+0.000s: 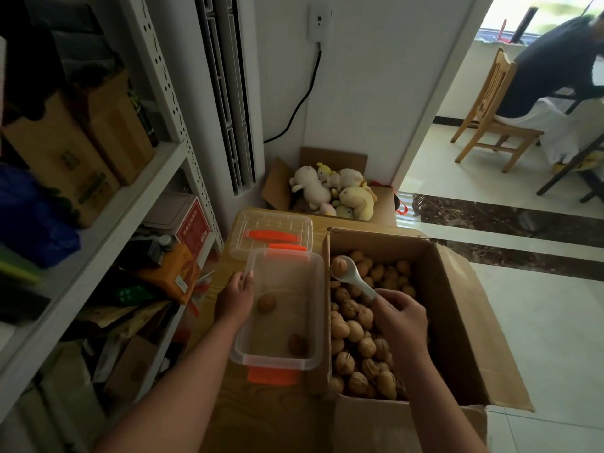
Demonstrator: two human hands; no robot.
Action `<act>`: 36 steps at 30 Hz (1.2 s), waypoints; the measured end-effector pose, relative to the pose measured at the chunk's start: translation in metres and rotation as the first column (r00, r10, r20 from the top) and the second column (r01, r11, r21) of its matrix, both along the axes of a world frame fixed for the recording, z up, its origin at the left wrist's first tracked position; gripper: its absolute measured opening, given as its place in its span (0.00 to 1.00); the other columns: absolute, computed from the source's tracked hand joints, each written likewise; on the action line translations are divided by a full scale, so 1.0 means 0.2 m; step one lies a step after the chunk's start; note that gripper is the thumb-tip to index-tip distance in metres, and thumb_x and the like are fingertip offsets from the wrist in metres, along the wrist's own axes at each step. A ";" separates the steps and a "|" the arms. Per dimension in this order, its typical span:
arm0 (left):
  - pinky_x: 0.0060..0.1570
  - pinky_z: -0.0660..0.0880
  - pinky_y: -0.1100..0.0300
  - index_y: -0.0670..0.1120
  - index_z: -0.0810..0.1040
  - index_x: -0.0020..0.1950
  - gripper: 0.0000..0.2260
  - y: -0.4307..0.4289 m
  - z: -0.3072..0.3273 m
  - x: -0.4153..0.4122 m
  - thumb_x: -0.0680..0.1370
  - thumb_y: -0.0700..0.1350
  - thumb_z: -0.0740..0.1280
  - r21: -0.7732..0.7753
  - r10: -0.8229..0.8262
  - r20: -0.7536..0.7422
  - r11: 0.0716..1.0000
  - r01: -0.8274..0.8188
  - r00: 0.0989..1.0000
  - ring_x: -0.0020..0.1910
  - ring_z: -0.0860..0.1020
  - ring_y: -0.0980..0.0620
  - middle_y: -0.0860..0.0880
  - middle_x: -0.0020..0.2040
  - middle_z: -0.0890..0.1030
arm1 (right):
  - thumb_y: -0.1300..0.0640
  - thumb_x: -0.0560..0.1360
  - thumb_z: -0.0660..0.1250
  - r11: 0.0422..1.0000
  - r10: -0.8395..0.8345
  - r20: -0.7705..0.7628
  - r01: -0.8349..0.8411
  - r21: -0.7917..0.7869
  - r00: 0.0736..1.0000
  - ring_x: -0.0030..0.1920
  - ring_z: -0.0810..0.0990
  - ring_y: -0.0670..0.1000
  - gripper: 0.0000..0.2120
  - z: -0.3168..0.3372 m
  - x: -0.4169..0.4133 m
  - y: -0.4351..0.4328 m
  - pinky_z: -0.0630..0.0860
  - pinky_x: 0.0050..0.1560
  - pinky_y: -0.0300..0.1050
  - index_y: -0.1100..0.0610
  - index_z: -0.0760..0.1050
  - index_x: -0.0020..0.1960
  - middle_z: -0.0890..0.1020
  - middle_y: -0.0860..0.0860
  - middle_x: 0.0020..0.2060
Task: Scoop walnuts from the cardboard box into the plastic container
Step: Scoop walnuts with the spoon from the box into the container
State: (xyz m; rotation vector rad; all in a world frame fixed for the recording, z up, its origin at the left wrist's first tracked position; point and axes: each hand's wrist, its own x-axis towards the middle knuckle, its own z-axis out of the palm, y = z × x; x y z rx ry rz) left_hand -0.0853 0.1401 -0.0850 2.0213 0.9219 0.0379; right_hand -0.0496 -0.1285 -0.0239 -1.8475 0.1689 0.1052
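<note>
Spoon [352, 278] (1 walnut [340, 265]), gripped in right hand [403, 317]

The spoon [349, 276] handle's end hides inside right hand [403, 317].

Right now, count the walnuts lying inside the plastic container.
2. One walnut lies mid-floor of the plastic container; the other walnut sits by its near right corner. None appear hidden behind the clear walls.
</note>
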 end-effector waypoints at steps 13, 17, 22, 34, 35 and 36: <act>0.56 0.71 0.51 0.46 0.65 0.73 0.24 0.00 0.00 0.00 0.82 0.58 0.52 0.000 -0.002 0.007 1.000 0.002 1.000 0.64 0.73 0.43 0.43 0.68 0.73 | 0.63 0.73 0.69 0.954 0.252 0.143 -0.221 -0.204 0.957 0.46 0.80 0.44 0.12 0.04 -0.04 0.12 0.79 0.45 0.39 0.54 0.80 0.55 0.81 0.46 0.46; 0.55 0.70 0.53 0.45 0.65 0.73 0.24 0.00 0.00 0.00 0.82 0.57 0.53 0.013 -0.002 0.002 1.000 0.002 1.000 0.64 0.73 0.42 0.43 0.67 0.73 | 0.63 0.72 0.70 0.970 0.216 0.237 -0.181 -0.161 0.947 0.41 0.81 0.43 0.11 0.06 -0.03 0.10 0.79 0.39 0.35 0.52 0.80 0.52 0.81 0.43 0.42; 0.56 0.70 0.52 0.45 0.64 0.74 0.24 -0.01 0.00 0.00 0.82 0.57 0.53 0.010 -0.004 0.002 1.000 0.004 1.000 0.65 0.72 0.43 0.43 0.69 0.72 | 0.60 0.74 0.68 0.995 0.034 0.251 -0.056 0.081 0.968 0.41 0.82 0.49 0.06 0.06 0.01 -0.01 0.80 0.40 0.43 0.58 0.79 0.50 0.82 0.53 0.41; 0.58 0.70 0.49 0.47 0.65 0.74 0.25 0.01 -0.02 0.00 0.82 0.59 0.52 -0.004 -0.003 -0.007 1.000 0.003 1.000 0.64 0.72 0.42 0.44 0.68 0.73 | 0.62 0.78 0.61 0.978 0.150 0.386 -0.080 -0.191 0.910 0.26 0.71 0.47 0.08 -0.01 0.03 -0.09 0.65 0.23 0.32 0.61 0.72 0.40 0.73 0.51 0.27; 0.58 0.70 0.49 0.47 0.65 0.74 0.25 0.01 -0.02 0.00 0.82 0.59 0.52 -0.002 -0.004 -0.008 1.000 0.004 1.000 0.65 0.72 0.42 0.44 0.69 0.72 | 0.62 0.78 0.61 0.977 0.152 0.372 -0.082 -0.196 0.916 0.26 0.72 0.47 0.08 -0.01 0.03 -0.08 0.65 0.23 0.33 0.61 0.72 0.40 0.73 0.51 0.28; 0.58 0.70 0.50 0.47 0.65 0.74 0.25 0.01 -0.02 0.00 0.82 0.59 0.52 0.000 -0.005 -0.010 1.000 0.005 1.000 0.65 0.72 0.42 0.44 0.69 0.72 | 0.61 0.78 0.61 0.975 0.153 0.352 -0.084 -0.204 0.923 0.27 0.72 0.49 0.09 -0.02 0.03 -0.08 0.66 0.24 0.33 0.60 0.72 0.40 0.74 0.51 0.28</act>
